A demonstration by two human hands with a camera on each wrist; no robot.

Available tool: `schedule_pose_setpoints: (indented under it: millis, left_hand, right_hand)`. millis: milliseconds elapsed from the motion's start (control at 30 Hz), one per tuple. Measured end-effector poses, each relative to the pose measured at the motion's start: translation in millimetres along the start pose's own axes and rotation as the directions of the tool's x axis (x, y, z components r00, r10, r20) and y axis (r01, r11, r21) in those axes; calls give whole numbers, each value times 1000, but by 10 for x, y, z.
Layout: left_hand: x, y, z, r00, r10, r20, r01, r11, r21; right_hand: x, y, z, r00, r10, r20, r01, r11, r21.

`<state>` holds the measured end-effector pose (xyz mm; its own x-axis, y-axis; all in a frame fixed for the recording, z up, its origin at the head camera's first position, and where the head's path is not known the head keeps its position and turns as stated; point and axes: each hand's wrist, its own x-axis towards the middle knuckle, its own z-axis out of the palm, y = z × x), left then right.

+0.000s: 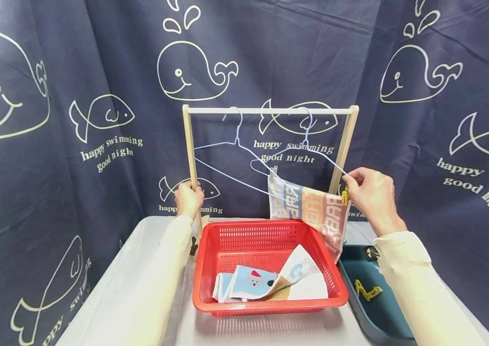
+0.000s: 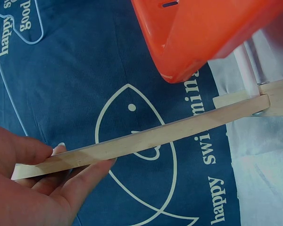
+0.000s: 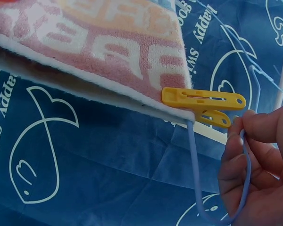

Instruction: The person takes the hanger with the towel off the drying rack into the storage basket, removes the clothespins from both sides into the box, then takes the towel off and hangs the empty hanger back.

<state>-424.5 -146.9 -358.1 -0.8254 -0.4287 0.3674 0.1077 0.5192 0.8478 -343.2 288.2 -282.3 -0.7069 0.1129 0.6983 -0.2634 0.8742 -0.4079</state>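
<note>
My left hand [image 1: 189,199] grips the left wooden post [image 1: 190,144] of a small clothes rack, thumb on one side and fingers on the other in the left wrist view. Between thumb and fingers, my right hand [image 1: 371,197] pinches the outer end of a blue wire hanger [image 1: 324,154] hooked on the rack's bar [image 1: 266,111]. A striped, lettered towel [image 1: 313,204] hangs from this hanger. One corner is held by a yellow clothespin [image 3: 203,100], close beside my right fingertips; a pale clip [image 1: 273,171] sits at the other corner.
Another blue hanger [image 1: 216,170] hangs at the bar's left, overlapping the towel in the head view. In front stands a red basket [image 1: 270,305] with folded small towels [image 1: 250,282]. A teal tray [image 1: 357,307] with yellow clothespins [image 1: 367,290] lies at right, under my right forearm.
</note>
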Motion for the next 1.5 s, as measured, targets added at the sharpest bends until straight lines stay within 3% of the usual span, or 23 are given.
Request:
schedule_pose_setpoints:
  millis: [367,1033,1500]
  left_hand:
    - [-23,-7,2,1000,-1,1,1,1000,-5]
    - [-30,12,-24,1000,6,1,-6,1000,-10]
    - [-5,3,-21,1000,14,1,-14,1000,-20]
  right_hand:
    - [34,-75,-55,999,-22,-49,21,1000,-15]
    - [169,-421,-467,988,-56,-142,56,998,-4]
    - [206,-615,-681,986,2,-168,-3,1000,-3]
